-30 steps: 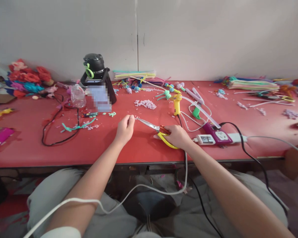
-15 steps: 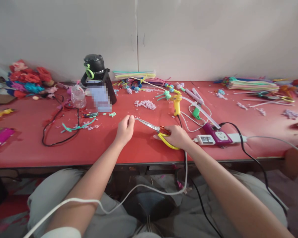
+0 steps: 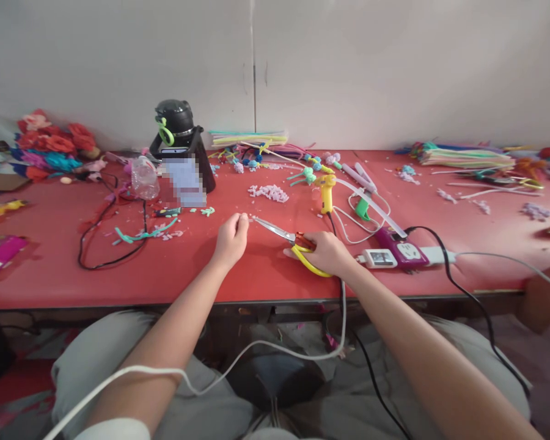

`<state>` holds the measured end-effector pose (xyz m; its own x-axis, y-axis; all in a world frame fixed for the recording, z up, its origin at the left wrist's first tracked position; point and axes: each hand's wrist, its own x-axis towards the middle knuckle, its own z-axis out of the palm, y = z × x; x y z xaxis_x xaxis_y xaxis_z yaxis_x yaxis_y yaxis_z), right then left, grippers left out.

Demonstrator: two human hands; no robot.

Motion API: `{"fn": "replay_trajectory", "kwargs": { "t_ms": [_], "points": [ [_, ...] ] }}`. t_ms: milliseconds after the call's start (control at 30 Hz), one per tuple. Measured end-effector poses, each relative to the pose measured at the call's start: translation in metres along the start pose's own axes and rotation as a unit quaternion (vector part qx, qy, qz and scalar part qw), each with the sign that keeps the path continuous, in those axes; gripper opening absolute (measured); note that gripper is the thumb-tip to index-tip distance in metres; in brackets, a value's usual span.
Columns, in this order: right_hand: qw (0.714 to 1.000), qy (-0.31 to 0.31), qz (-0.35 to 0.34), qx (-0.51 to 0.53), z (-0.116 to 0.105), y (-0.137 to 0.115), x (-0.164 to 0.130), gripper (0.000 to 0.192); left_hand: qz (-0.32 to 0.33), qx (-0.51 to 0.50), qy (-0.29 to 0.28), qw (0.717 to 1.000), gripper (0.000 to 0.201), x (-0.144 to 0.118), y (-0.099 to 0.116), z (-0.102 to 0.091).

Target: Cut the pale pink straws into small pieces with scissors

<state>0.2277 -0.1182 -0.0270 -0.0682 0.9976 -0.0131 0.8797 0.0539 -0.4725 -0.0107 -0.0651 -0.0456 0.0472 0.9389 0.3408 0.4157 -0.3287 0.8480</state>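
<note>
My right hand (image 3: 327,252) is wrapped round the yellow and orange handles of a pair of scissors (image 3: 277,230). The blades point left and look nearly closed. Just beyond their tips is my left hand (image 3: 233,237), closed in a pinch with thumb and forefinger together. Tiny pale pink bits show at its fingertips, but what the fingers hold is too small to make out. A pile of short pale pink cut pieces (image 3: 269,194) lies on the red tabletop (image 3: 261,281) behind the hands.
A yellow glue gun (image 3: 326,194) stands behind my right hand, near a purple power strip (image 3: 406,249) with cables. To the left are a phone (image 3: 183,177) against a black bottle (image 3: 176,119), and a clear plastic bottle (image 3: 144,178). Pipe cleaners (image 3: 467,157) lie at back right.
The scissors' tips have shifted very slightly right, away from my left fingertips, and the blades look a little more closed. Both hands are otherwise in the same place.
</note>
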Motion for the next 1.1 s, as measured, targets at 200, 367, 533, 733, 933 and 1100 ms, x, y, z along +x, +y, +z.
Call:
{"fn": "replay_trajectory", "kwargs": {
  "t_ms": [200,367,533,733,933,1100],
  "points": [
    [1.000,0.000,0.002,0.002,-0.0003,-0.0011,-0.0010,0.057,0.004,-0.009,0.006,1.000,0.039,-0.0001,0.0010,-0.0001],
    [1.000,-0.005,0.005,0.002,-0.0018,-0.0021,-0.0006,0.058,0.009,-0.013,0.008,1.000,0.039,0.0000,0.0019,-0.0002],
    [1.000,-0.006,-0.002,0.004,-0.0022,-0.0019,-0.0004,0.059,0.008,-0.003,0.003,1.000,0.039,0.0000,0.0011,0.0000],
    [1.000,-0.010,0.002,0.001,-0.0017,-0.0010,0.0010,0.060,0.011,-0.004,0.004,1.000,0.040,0.0007,-0.0017,0.0006],
    [1.000,-0.004,0.001,0.013,-0.0023,-0.0011,-0.0002,0.060,0.009,-0.003,0.003,1.000,0.041,0.0003,-0.0012,0.0005],
    [1.000,-0.002,-0.012,0.008,-0.0017,-0.0002,-0.0003,0.059,0.007,-0.002,0.008,1.000,0.041,-0.0002,-0.0010,0.0004]
  ]
}}
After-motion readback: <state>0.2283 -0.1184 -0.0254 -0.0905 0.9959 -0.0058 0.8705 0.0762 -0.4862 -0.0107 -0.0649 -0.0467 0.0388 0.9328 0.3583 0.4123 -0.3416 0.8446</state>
